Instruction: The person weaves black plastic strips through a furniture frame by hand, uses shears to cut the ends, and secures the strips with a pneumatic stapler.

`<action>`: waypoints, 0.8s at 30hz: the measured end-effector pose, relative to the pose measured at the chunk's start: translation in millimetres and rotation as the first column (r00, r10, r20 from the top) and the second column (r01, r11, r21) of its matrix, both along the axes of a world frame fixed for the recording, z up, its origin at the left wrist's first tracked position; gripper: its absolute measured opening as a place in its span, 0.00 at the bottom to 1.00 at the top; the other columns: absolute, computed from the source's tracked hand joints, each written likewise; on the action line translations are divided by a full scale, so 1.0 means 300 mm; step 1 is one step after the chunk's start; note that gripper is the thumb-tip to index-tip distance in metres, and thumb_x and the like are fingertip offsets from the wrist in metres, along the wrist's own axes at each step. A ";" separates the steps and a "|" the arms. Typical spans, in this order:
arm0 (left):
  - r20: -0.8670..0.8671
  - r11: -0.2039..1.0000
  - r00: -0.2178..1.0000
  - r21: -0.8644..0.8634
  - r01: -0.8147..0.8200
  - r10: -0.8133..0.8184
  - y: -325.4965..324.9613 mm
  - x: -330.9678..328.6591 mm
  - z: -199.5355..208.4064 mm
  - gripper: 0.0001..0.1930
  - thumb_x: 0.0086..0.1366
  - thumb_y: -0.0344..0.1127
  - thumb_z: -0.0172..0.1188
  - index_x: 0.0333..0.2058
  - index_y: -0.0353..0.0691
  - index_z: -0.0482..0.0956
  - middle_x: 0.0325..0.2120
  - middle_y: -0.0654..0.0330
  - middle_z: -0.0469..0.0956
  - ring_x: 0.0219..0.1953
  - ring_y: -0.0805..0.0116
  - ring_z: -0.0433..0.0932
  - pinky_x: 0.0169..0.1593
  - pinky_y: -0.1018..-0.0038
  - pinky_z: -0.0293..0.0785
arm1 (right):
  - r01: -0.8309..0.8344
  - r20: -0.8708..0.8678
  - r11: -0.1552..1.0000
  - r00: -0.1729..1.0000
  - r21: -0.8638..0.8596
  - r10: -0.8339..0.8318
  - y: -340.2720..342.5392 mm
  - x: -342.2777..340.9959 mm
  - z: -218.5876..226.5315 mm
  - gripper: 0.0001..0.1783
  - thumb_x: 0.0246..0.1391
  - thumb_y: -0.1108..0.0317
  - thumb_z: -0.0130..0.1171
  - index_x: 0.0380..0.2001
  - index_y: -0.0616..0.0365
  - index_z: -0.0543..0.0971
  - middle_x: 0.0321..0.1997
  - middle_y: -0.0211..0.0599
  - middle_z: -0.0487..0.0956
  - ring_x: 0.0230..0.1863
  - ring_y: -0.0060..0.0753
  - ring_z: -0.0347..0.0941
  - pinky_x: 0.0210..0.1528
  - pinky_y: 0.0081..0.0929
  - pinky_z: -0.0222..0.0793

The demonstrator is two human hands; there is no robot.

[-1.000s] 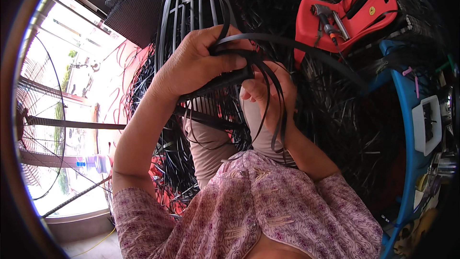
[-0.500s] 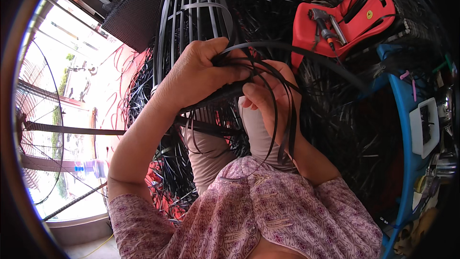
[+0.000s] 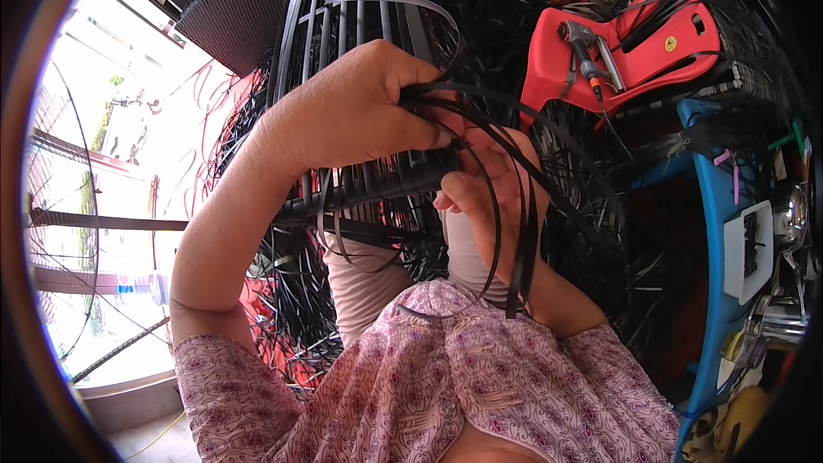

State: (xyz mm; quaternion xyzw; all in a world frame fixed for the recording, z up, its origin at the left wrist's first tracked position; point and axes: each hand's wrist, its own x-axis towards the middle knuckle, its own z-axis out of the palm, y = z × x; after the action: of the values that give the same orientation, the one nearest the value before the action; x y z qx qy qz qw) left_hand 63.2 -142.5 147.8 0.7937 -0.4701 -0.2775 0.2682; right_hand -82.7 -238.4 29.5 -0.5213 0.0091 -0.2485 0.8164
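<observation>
Cluttered workshop floor surrounds the work, heaped with loose black strip offcuts (image 3: 600, 231), with bright daylight through a grille on the person's left. A dark woven panel (image 3: 236, 9) stands at upper left. A blue frame (image 3: 716, 291) curves down the right side, and a red plastic tray (image 3: 639, 47) holding a grey hand tool (image 3: 587, 47) lies at upper right.

Centre of view: a black ribbed basket frame (image 3: 360, 51), its upright ribs rising from a thick rim that crosses in front of the person's chest.

Left hand (image 3: 351, 111) is closed firmly over a bundle of black plastic strips (image 3: 506, 206) against the rim. Right hand (image 3: 484, 176), partly hidden behind the left, has its fingers curled around the same strips, which loop downward toward the patterned pink sleeve (image 3: 446, 386).

Assessment: the step appears to be lacing strips about the rim. Good practice would be to keep the left-hand clamp steady at the rim, draw one strip at a time flat and untwisted, and maintain even tension. Tangling among the hanging loops is the main risk.
</observation>
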 end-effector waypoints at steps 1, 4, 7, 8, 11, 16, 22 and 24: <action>-0.009 0.999 1.000 -0.032 0.010 -0.010 0.003 0.004 -0.006 0.12 0.50 0.23 0.64 0.36 0.31 0.80 0.26 0.63 0.82 0.29 0.82 0.76 0.34 0.81 0.73 | 0.022 -0.016 0.999 1.000 -0.026 -0.023 0.001 0.000 -0.006 0.26 0.54 0.71 0.63 0.52 0.65 0.63 0.36 0.35 0.77 0.34 0.19 0.73 0.34 0.18 0.70; -0.011 0.999 1.000 -0.034 0.018 -0.019 -0.001 0.014 -0.007 0.13 0.49 0.22 0.65 0.36 0.31 0.80 0.26 0.62 0.82 0.29 0.82 0.77 0.35 0.81 0.73 | 0.062 -0.046 0.996 0.997 -0.064 -0.065 -0.003 -0.001 -0.023 0.26 0.53 0.72 0.64 0.51 0.64 0.65 0.34 0.33 0.76 0.33 0.18 0.72 0.34 0.17 0.69; -0.144 0.994 0.989 -0.102 -0.043 0.028 -0.009 0.007 -0.010 0.13 0.48 0.22 0.66 0.36 0.30 0.80 0.28 0.62 0.82 0.30 0.81 0.77 0.36 0.81 0.74 | 0.039 -0.055 0.999 0.998 0.009 -0.039 -0.003 -0.001 -0.016 0.25 0.52 0.72 0.65 0.51 0.63 0.65 0.34 0.32 0.75 0.31 0.17 0.71 0.33 0.16 0.69; -0.213 0.987 0.976 -0.140 -0.078 0.047 -0.009 -0.003 -0.013 0.13 0.48 0.22 0.66 0.36 0.30 0.80 0.28 0.62 0.82 0.30 0.80 0.77 0.36 0.81 0.74 | 0.019 -0.062 0.999 0.998 0.049 -0.016 -0.003 -0.005 -0.014 0.25 0.52 0.73 0.65 0.51 0.62 0.66 0.34 0.31 0.75 0.31 0.16 0.70 0.33 0.16 0.69; -0.206 0.975 0.969 -0.144 -0.172 0.140 0.013 -0.014 -0.025 0.12 0.48 0.21 0.68 0.33 0.31 0.78 0.27 0.64 0.81 0.30 0.81 0.76 0.36 0.81 0.74 | -0.017 -0.090 0.995 0.996 0.101 0.026 0.006 -0.003 -0.028 0.30 0.49 0.72 0.67 0.52 0.64 0.65 0.40 0.39 0.77 0.31 0.23 0.74 0.35 0.21 0.73; -0.148 0.967 0.961 -0.073 -0.245 0.233 0.024 -0.019 -0.026 0.14 0.44 0.22 0.69 0.26 0.38 0.73 0.20 0.72 0.73 0.24 0.86 0.69 0.27 0.85 0.65 | 0.072 0.092 0.986 0.994 -0.148 -0.058 0.009 0.022 -0.091 0.20 0.60 0.67 0.57 0.52 0.62 0.66 0.34 0.31 0.75 0.31 0.18 0.72 0.33 0.15 0.68; -0.162 0.959 0.957 -0.116 -0.259 0.239 0.071 -0.007 -0.048 0.14 0.45 0.24 0.71 0.24 0.40 0.71 0.19 0.74 0.70 0.23 0.88 0.64 0.25 0.85 0.61 | -0.298 -0.041 0.953 0.954 -0.058 0.296 -0.046 0.011 -0.039 0.24 0.56 0.66 0.62 0.52 0.63 0.67 0.41 0.33 0.75 0.40 0.19 0.71 0.43 0.19 0.69; -0.163 0.961 0.957 -0.101 -0.257 0.239 0.054 -0.009 -0.053 0.14 0.45 0.24 0.72 0.23 0.40 0.71 0.19 0.74 0.70 0.23 0.88 0.64 0.25 0.85 0.60 | -0.374 0.157 0.925 0.920 0.068 0.360 -0.065 0.034 -0.109 0.25 0.56 0.65 0.63 0.52 0.63 0.67 0.36 0.32 0.76 0.37 0.19 0.72 0.41 0.19 0.70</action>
State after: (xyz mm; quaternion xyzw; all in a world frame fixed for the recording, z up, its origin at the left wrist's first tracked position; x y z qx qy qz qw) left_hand 60.3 -126.4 132.0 0.8058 -0.3613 -0.2711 0.3828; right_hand -72.5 -257.9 -3.1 -0.4546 -0.1345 -0.1266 0.8713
